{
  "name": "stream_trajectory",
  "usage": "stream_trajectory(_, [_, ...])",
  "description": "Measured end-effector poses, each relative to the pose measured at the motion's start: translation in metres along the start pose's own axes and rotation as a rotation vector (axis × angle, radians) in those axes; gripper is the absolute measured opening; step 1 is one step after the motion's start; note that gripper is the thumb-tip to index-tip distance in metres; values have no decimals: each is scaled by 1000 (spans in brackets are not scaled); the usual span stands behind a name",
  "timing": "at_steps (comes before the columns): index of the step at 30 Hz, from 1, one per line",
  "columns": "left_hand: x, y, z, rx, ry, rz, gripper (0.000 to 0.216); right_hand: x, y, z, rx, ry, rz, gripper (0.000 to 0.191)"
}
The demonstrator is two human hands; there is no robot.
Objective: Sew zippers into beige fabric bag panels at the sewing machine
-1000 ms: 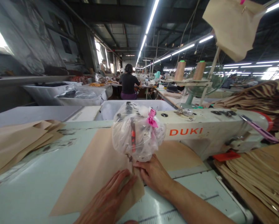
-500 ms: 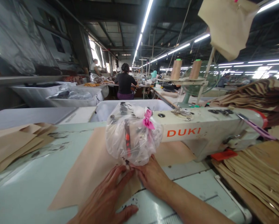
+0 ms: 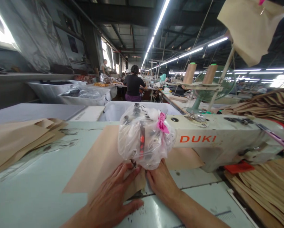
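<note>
A tan, leather-like sheet (image 3: 92, 167) lies on the pale green bed of a sewing machine (image 3: 196, 139), passing beneath its head. A clear plastic bag (image 3: 132, 136), tied with a pink strip (image 3: 163, 123), wraps that head. My left hand (image 3: 113, 190) rests open on the near part of the sheet, thumb spread, fingertips close to the presser foot (image 3: 133, 163). On the other side of the foot is my right hand (image 3: 161, 180), bent at the edge of the bag. Its fingertips are mostly hidden, so its grip does not show.
More tan pieces (image 3: 25, 139) lie at the left, and a stack of tan strips (image 3: 270, 180) at the right. Thread cones (image 3: 189, 73) stand behind the machine. A white bin (image 3: 111, 110) sits beyond the table. A person (image 3: 133, 83) sits farther back.
The camera view has swung left, so everything sits farther right. The sheet's near left edge has moved away from me, farther under the machine head. Both hands stay beside the presser foot.
</note>
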State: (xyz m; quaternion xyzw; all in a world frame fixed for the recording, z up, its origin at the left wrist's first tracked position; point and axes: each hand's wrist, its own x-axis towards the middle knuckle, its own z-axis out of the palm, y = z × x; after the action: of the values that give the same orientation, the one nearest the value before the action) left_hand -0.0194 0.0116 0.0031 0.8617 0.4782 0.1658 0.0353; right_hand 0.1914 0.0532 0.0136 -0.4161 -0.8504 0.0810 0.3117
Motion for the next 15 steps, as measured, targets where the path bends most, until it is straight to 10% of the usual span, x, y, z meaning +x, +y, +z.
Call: stream_trajectory(15, [7,3,-5,-65,8,29,79,18,18,3,-88,-68,-131,38])
